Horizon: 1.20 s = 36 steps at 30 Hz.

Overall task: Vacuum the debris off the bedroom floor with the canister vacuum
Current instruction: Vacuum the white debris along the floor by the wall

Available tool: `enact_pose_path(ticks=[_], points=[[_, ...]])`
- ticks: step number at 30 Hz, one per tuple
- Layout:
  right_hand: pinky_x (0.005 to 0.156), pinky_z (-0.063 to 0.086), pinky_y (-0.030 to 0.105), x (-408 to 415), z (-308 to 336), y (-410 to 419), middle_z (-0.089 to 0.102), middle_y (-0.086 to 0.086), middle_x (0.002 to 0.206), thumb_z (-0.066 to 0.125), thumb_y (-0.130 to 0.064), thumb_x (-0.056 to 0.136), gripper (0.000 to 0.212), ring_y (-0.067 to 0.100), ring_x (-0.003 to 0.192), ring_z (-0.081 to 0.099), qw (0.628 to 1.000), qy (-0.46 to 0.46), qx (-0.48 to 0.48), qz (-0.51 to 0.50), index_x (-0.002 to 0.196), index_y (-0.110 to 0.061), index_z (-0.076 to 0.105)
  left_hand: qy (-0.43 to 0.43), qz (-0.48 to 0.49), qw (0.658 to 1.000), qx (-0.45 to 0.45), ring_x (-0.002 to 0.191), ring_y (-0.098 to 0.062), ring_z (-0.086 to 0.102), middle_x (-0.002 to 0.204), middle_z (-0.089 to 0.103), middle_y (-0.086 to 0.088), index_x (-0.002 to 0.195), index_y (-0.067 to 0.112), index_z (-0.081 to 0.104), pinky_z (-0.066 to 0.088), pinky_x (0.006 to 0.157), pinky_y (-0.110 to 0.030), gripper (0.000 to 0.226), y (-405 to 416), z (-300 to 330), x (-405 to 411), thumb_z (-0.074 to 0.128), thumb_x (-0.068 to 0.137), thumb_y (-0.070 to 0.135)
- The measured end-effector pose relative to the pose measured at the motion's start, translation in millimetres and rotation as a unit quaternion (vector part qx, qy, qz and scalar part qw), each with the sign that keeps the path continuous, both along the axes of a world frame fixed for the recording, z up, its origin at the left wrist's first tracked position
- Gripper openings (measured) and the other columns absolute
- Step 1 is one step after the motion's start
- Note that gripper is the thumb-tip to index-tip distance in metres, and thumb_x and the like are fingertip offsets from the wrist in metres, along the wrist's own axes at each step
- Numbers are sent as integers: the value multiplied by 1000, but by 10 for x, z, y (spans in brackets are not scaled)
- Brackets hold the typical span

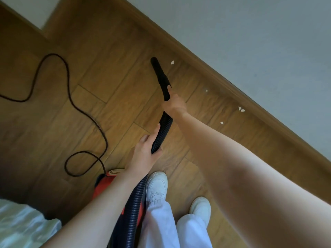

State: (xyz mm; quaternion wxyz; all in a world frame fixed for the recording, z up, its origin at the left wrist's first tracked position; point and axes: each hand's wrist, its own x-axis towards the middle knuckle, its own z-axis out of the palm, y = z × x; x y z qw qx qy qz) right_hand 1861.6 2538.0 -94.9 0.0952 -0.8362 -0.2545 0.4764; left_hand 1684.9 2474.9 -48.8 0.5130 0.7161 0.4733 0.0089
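Note:
My right hand (174, 104) grips the black nozzle (160, 76) of the vacuum hose, its tip pointing up the wooden floor close to a white paper scrap (172, 62). My left hand (146, 153) holds the black ribbed hose (162, 130) lower down, thumb and fingers wrapped round it. The hose runs down past my legs to the red canister vacuum (102, 187), mostly hidden behind my left forearm. More white scraps (240, 109) lie along the skirting board, with one (221, 122) nearer and a tiny one (206, 90) between.
A black power cord (68, 90) loops across the floor on the left. The wooden skirting board (223, 76) and grey wall run diagonally on the right. White bedding (21, 228) shows at bottom left. My white shoes (157, 187) stand by the canister.

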Motion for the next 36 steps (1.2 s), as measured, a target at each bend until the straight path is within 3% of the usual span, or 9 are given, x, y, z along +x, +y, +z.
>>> enact_pose_path(ticks=[4,9,13,18,23,26,30,36], points=[[77,56,36,172,-34,-177,54,8,132,45,-10,94,72,23,99,61,999,-11,-12,-32,153,-34,12,0,-28,1000,-10,59,-16,48,92,53,-6,145,37,26,52,64,-37,74,-82,-61,125,64,86,16],[65,50,30,454,-74,-656,57,4,128,48,-17,94,71,20,92,60,996,-13,-33,-87,153,-35,14,-47,-65,995,-55,75,-24,54,96,52,-15,146,18,30,47,72,-27,74,-309,-40,389,65,83,2],[68,47,28,634,-57,-1142,56,3,132,49,-18,94,69,16,88,56,989,-10,-50,-135,153,-35,16,-39,-115,990,-69,70,-16,44,91,45,-7,146,20,28,36,61,-11,75,-590,-8,541,62,83,1],[68,47,28,788,-28,-1786,58,3,129,48,-16,94,68,17,88,58,979,-6,-68,-190,152,-34,18,-17,-164,983,-80,73,-20,50,95,47,-7,147,30,25,36,59,-11,76,-1042,26,675,60,83,6],[68,50,30,965,-38,-2327,61,6,121,48,-17,93,69,20,83,59,968,-9,-92,-235,152,-36,19,6,-229,972,-52,72,-10,41,98,44,0,147,32,21,33,60,-3,71,-1397,144,880,57,89,14],[68,52,31,1115,-41,-2578,61,5,118,49,-16,93,69,21,83,61,958,-10,-88,-274,152,-36,18,45,-262,964,-23,76,-14,50,103,47,3,146,43,17,31,54,-12,70,-1572,127,1015,54,90,24],[70,54,33,1271,-33,-2910,60,6,119,50,-18,93,69,24,86,61,943,-14,-85,-322,152,-36,19,69,-294,953,-10,79,-22,57,105,48,7,143,51,13,43,63,-29,71,-1830,81,1166,53,89,29],[74,55,35,1331,26,-3500,57,7,129,48,-19,94,67,27,94,62,927,-24,-84,-366,152,-35,19,85,-350,933,10,78,-21,58,110,48,7,145,49,12,47,68,-32,68,-2213,112,1291,50,92,30]])
